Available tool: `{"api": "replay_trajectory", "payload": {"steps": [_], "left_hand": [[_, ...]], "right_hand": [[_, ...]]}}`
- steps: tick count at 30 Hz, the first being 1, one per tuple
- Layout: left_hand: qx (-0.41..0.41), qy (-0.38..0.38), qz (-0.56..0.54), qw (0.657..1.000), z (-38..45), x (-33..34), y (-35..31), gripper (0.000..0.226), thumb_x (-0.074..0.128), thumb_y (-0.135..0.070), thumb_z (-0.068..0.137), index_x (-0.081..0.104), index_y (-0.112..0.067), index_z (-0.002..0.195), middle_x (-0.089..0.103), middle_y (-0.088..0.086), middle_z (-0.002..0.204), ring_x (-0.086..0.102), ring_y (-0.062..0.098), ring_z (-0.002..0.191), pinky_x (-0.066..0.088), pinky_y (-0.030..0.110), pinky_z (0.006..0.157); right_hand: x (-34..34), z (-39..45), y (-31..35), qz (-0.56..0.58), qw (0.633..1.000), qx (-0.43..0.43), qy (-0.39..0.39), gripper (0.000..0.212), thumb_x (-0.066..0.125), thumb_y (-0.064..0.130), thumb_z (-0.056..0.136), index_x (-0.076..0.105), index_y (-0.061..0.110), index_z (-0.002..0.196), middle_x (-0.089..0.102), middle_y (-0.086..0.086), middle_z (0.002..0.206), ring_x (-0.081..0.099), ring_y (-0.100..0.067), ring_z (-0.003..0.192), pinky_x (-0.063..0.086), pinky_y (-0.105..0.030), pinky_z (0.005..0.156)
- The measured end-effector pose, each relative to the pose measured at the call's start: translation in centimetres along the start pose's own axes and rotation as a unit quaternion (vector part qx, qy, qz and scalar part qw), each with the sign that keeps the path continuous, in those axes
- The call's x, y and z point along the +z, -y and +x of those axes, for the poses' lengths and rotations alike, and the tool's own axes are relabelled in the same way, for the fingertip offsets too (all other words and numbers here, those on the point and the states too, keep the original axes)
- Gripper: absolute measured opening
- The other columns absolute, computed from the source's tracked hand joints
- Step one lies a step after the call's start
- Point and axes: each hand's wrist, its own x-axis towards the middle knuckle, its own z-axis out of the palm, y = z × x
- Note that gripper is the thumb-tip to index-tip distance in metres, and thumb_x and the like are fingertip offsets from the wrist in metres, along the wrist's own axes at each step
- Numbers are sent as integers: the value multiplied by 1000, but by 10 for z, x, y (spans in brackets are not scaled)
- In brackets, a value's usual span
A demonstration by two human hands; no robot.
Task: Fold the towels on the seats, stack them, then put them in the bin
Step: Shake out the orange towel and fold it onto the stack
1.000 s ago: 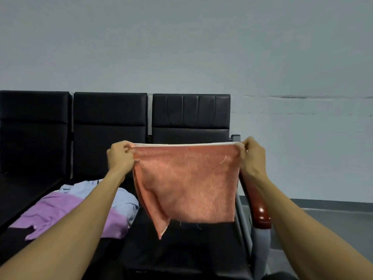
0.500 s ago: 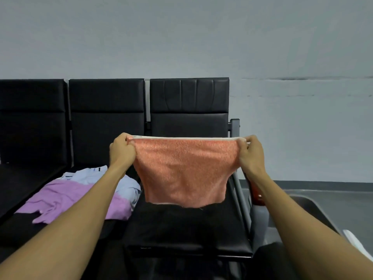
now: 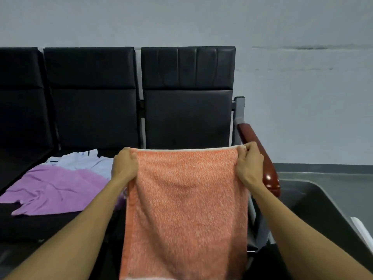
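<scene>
An orange towel (image 3: 185, 209) is stretched flat over the right-hand black seat, running from the seat's back toward me. My left hand (image 3: 125, 165) grips its far left corner and my right hand (image 3: 249, 165) pinches its far right corner. On the middle seat lie a crumpled purple towel (image 3: 52, 190) and, behind it, a pale blue towel (image 3: 80, 160). A dark grey bin (image 3: 323, 211) stands on the floor to the right of the seats; only its rim and inner wall show.
A row of black padded seats (image 3: 187, 118) stands against a grey wall. A glossy red-brown armrest (image 3: 260, 158) borders the right seat, just beside my right hand. Something white (image 3: 361, 229) sticks out past the bin's right rim.
The towel hung in the air between my hands; both hands have come down and forward, and it now lies spread over the right seat. The view has tilted down.
</scene>
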Motion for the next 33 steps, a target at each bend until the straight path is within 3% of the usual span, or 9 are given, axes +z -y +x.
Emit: {"api": "replay_trajectory", "payload": {"steps": [3, 10, 13, 15, 20, 22, 27, 30, 33], "left_hand": [[-30, 9, 15, 999, 4, 41, 34, 16, 44, -15, 96, 59, -12, 92, 65, 9, 92, 61, 30, 88, 49, 41, 72], [-113, 26, 17, 993, 12, 107, 78, 17, 46, -17, 97, 61, -11, 101, 67, 13, 101, 60, 36, 95, 53, 51, 86], [-126, 16, -11, 992, 13, 117, 65, 16, 47, -13, 97, 62, -7, 98, 67, 12, 98, 60, 32, 91, 50, 42, 84], [-123, 26, -19, 992, 10, 121, 51, 15, 48, -12, 98, 62, -7, 97, 66, 9, 96, 59, 28, 90, 44, 35, 78], [-80, 79, -31, 993, -7, 129, 32, 20, 52, -22, 100, 66, -9, 94, 68, 2, 90, 64, 22, 87, 47, 33, 73], [-70, 96, -28, 993, -17, 134, 28, 22, 51, -25, 102, 66, -9, 96, 65, -2, 88, 62, 16, 83, 44, 32, 69], [-73, 141, -20, 987, -28, 151, 37, 19, 48, -25, 103, 61, -10, 101, 64, 3, 100, 62, 22, 93, 51, 39, 81], [-49, 173, -6, 984, -28, 160, 33, 18, 46, -25, 105, 57, -10, 107, 61, 3, 105, 58, 18, 95, 43, 33, 75], [-26, 179, -1, 983, -27, 167, 28, 17, 44, -25, 106, 52, -10, 108, 58, 2, 103, 55, 12, 86, 39, 27, 66]], "right_hand": [[33, 4, -44, -27, 999, 27, 10, 17, 45, 21, 104, 50, 11, 92, 53, 6, 76, 47, -2, 69, 33, -30, 61], [83, 6, -117, -33, 995, 74, 55, 17, 47, 21, 102, 53, 11, 90, 58, 3, 78, 52, -4, 71, 36, -28, 58], [92, 11, -118, -17, 993, 108, 48, 17, 50, 22, 102, 54, 13, 88, 59, 1, 79, 54, -10, 73, 37, -30, 63], [95, 11, -115, 6, 991, 118, 58, 18, 51, 22, 101, 56, 12, 87, 61, 1, 76, 57, -11, 72, 39, -28, 61], [103, -5, -104, 37, 981, 155, 112, 18, 58, 22, 98, 62, 11, 85, 66, 0, 76, 62, -11, 71, 43, -23, 59], [114, -16, -102, 55, 974, 174, 131, 19, 61, 23, 97, 62, 12, 81, 68, -4, 76, 67, -19, 71, 53, -29, 61], [137, -31, -99, 108, 951, 207, 203, 21, 62, 20, 97, 60, 5, 83, 65, -15, 83, 70, -26, 74, 60, -34, 54], [152, -30, -99, 82, 952, 188, 229, 19, 66, 25, 93, 62, 11, 81, 67, -7, 80, 70, -26, 77, 62, -47, 67], [161, -28, -97, 67, 947, 180, 256, 18, 65, 23, 94, 64, 9, 83, 69, -8, 81, 70, -26, 80, 61, -44, 74]]}}
